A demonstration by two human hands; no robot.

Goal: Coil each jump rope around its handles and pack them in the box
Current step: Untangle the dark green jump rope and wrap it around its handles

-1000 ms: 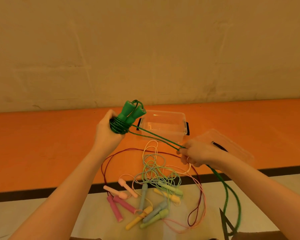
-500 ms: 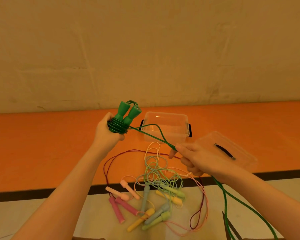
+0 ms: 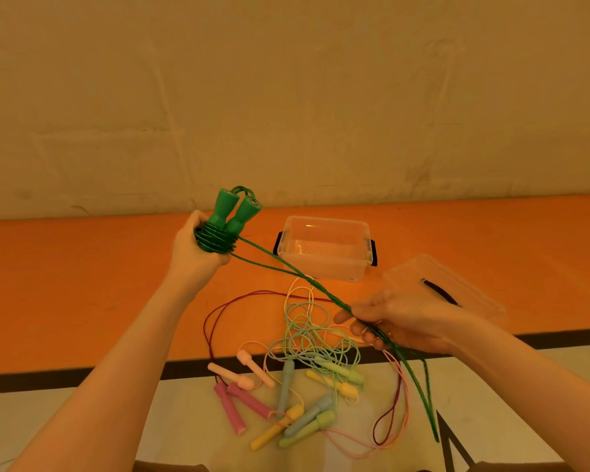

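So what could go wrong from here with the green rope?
The coils sit just above the left hand; slack could let them slide off the green handles. The loose tail hangs from the right hand beside the rope pile and may snag.

Left hand (image 3: 195, 250): held up, fist closed tight, thumb side facing up.
Left arm: bare, reaching forward and up.
Right hand (image 3: 399, 321): lower, palm down, fingers (image 3: 365, 330) curled in a pinch.
Right arm: bare, stretched forward.
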